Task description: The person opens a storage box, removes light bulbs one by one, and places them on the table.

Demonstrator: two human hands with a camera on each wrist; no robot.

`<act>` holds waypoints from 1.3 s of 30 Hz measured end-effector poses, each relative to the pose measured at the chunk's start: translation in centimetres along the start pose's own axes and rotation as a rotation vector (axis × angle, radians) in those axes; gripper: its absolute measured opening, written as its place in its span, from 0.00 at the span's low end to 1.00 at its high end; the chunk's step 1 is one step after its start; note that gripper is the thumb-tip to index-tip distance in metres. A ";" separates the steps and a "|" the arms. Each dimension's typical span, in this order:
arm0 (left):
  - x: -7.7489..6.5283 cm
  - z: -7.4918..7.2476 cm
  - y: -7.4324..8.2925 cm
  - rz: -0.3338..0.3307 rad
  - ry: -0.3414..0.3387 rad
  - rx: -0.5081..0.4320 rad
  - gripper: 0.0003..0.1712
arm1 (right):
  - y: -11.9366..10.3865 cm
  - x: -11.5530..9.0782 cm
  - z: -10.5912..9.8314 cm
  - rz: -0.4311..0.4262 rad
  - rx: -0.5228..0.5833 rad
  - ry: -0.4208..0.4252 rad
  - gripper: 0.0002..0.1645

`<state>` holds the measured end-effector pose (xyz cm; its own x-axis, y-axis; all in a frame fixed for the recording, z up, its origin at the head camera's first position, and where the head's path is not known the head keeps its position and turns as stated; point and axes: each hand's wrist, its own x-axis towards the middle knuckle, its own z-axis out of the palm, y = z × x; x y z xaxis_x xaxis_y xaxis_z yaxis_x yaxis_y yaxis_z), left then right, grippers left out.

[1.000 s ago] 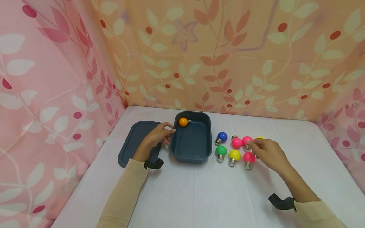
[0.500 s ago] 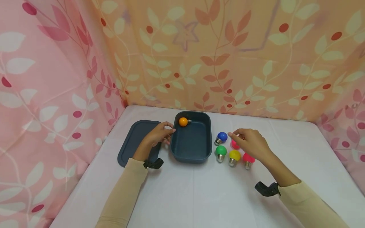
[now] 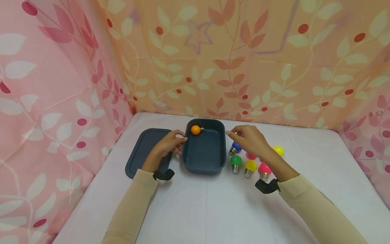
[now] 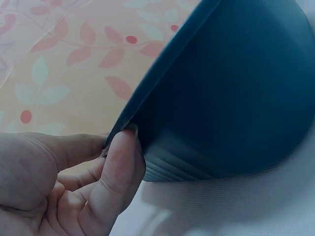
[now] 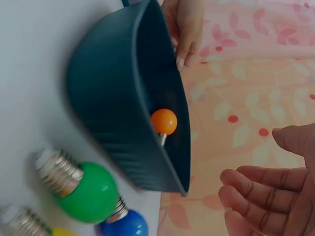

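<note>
My left hand (image 3: pixel 167 143) pinches the left rim of a dark blue rectangular box (image 3: pixel 204 154), thumb and fingers on either side of its wall in the left wrist view. Inside the box, near its far left corner, lies an orange light bulb (image 3: pixel 195 129). My right hand (image 3: pixel 250 139) hovers beside the box's right rim, fingers loosely bent and holding nothing in the right wrist view. Under and around it lie a blue bulb (image 3: pixel 236 146), a green bulb (image 3: pixel 236 160), a yellow bulb (image 3: pixel 251 166) and a pink bulb (image 3: pixel 265 168). Another pink bulb (image 3: pixel 251 156) is mostly hidden by the hand.
A flat dark lid (image 3: pixel 144 149) lies left of the box, partly under my left hand. One more yellow bulb (image 3: pixel 278 150) sits beyond my right forearm. White cloth (image 3: pixel 195 206) covers the table, and patterned curtains (image 3: pixel 195 67) rise at the back and sides.
My right hand has moved left from the far right bulbs, across the pink and blue ones, up to the box's right rim. The left hand keeps its place on the box.
</note>
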<state>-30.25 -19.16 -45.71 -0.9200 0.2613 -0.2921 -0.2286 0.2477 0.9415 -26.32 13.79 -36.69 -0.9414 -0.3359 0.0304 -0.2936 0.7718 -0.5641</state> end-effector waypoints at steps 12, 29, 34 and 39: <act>-0.3 -0.3 -0.1 -0.001 0.006 0.009 0.22 | -2.9 4.0 1.4 -0.087 0.052 -0.016 0.27; -0.3 -0.1 -0.4 0.009 -0.002 -0.002 0.24 | -3.2 9.6 5.4 -0.159 0.109 -0.015 0.18; -0.1 -0.1 -0.3 0.016 -0.002 -0.009 0.23 | -3.0 11.0 6.7 -0.208 0.094 -0.026 0.17; -0.2 0.0 -0.2 0.031 -0.004 -0.008 0.20 | -2.7 11.9 8.1 -0.229 0.037 -0.021 0.20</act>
<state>-29.97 -19.28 -45.88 -0.9255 0.2723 -0.2632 -0.2025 0.2315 0.9515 -35.40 3.37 -41.47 -0.8472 -0.5114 0.1441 -0.4924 0.6537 -0.5747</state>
